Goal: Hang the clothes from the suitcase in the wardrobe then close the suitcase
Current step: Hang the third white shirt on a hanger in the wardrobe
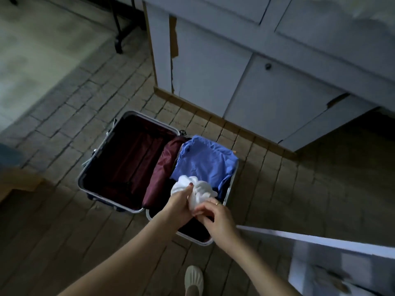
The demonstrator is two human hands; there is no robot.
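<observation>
Open hard-shell suitcase with silver metal frame point(97, 149) lies flat on the tiled floor point(64, 116), both halves exposed; taken as landmark.

Left half of suitcase: dark maroon lining, no garments visible in it. A maroon fabric divider flap point(162, 169) lies along the hinge line between the two halves.

Right half of suitcase: folded blue garment point(203, 161) rests on top at the far end, toward the wardrobe. Dark clothing point(195, 228) lies beneath and at the near end; too dim to tell pieces apart.

Bunched white cloth garment point(197, 190) is held above the near part of the right half, just in front of the blue garment and overlapping its near edge in view.

Left hand point(180, 202): grip closed on the white garment, thumb pressed on top of the bunch, fingers wrapped under it.

Right hand point(217, 217): grip closed on the lower tail of the same white garment, pinching it between thumb and fingers; ring visible on one finger.

White panelled wardrobe point(256, 60) stands beyond the far side of the suitcase. A white open door panel point(320, 240) sits to the right of the suitcase, near side.

Person's light-coloured shoe point(193, 279) on the floor, near side of the suitcase.
</observation>
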